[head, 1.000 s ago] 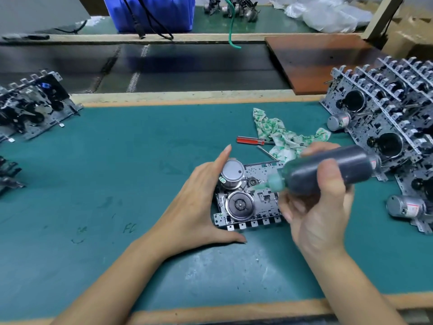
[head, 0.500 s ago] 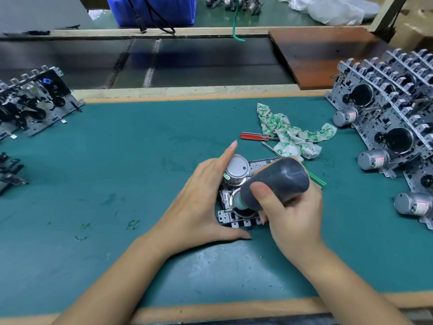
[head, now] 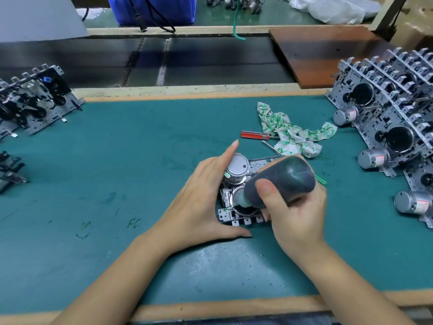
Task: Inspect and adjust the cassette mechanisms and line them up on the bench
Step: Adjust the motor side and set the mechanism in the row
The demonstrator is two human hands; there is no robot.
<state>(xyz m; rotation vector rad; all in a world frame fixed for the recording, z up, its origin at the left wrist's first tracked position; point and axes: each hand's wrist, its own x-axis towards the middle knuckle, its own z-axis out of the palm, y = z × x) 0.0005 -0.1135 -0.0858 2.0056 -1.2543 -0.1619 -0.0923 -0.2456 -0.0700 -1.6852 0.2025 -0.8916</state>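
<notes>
A metal cassette mechanism [head: 242, 218] with a round silver motor [head: 237, 168] lies flat on the green mat [head: 131, 160] in the middle. My left hand [head: 201, 195] rests against its left side, fingers straight and thumb along its near edge. My right hand [head: 293, 212] grips a dark grey squeeze bottle [head: 285, 178], tilted down to the left. The bottle's pale nozzle [head: 241, 199] sits over the mechanism's large round flywheel. Much of the mechanism is hidden behind the bottle and my right hand.
Several cassette mechanisms [head: 393, 127] with motors stand leaning in rows at the right; more cassette mechanisms [head: 35, 99] lie at the left edge. A red-handled screwdriver [head: 255, 135] and a green-patterned rag [head: 290, 132] lie behind the work. A dark conveyor [head: 187, 62] runs beyond the mat.
My right hand swung the bottle from level, pointing left, down onto the mechanism; its nozzle now sits over the flywheel. My left hand stayed against the mechanism.
</notes>
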